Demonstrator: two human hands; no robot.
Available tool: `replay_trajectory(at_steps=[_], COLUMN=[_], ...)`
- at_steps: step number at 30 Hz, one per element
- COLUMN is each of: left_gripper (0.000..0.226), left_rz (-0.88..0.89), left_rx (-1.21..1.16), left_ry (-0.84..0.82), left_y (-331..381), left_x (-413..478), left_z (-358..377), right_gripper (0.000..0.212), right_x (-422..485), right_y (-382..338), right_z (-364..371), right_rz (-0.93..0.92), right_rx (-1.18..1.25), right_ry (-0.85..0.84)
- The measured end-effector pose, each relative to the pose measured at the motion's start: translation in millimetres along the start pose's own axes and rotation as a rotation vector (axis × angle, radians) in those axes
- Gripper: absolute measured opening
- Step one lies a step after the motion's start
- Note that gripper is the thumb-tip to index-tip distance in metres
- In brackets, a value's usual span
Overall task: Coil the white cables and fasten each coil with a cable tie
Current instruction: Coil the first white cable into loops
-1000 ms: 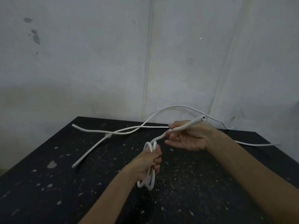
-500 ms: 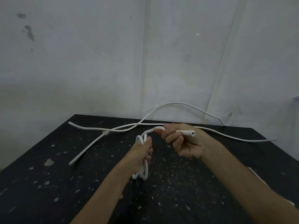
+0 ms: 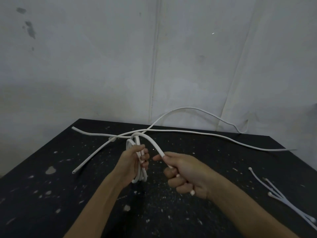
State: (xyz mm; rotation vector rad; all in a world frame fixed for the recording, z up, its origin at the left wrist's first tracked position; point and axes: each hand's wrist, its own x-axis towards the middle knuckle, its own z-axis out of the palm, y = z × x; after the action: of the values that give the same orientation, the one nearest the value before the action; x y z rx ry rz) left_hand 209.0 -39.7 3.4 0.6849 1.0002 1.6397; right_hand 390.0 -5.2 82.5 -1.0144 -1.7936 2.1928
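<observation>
First cable: coil (image 3: 137,162) nearly wound. My left hand (image 3: 133,162) is closed around the stacked loops, holding them upright above the middle of the table (image 3: 51,194). My right hand (image 3: 185,176) is fisted on the free tail (image 3: 154,145), which arches over from the top of the coil; its end seems to be tucked inside the fist, hard to confirm from here.

Done: one cable mostly gathered, last turn being laid in. No tie on it yet.

Left: close that last loop, fasten it, then deal with the loose cables (image 3: 197,133). They lie crossed along the table's far edge, one arching up off the far edge toward the wall and another trailing to the right edge; I judge at least two, untouched.

Cable ties (image 3: 277,196): a small fan of them flat near the right edge, well apart from both hands.

Containers: none in view; everything sits bare on the table.
</observation>
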Motion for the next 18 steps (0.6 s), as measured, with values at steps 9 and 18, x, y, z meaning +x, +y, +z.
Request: replay_trajectory(at_steps=[9, 18], left_gripper=[0.039, 0.046], left_rz=[0.083, 0.085], left_rx=[-0.149, -0.303], left_ry=[0.209, 0.286], left_y=[12.9, 25.9], left_x=[5.7, 3.5], left_z=[5.2, 0.8], right_gripper=[0.021, 0.030], right_x=[29.3, 46.4], right_y=[57.0, 67.3], right_z=[23.6, 14.4], right_rz=[-0.604, -0.847], right_rx=[-0.836, -1.200], right_ry=[0.255, 0.401])
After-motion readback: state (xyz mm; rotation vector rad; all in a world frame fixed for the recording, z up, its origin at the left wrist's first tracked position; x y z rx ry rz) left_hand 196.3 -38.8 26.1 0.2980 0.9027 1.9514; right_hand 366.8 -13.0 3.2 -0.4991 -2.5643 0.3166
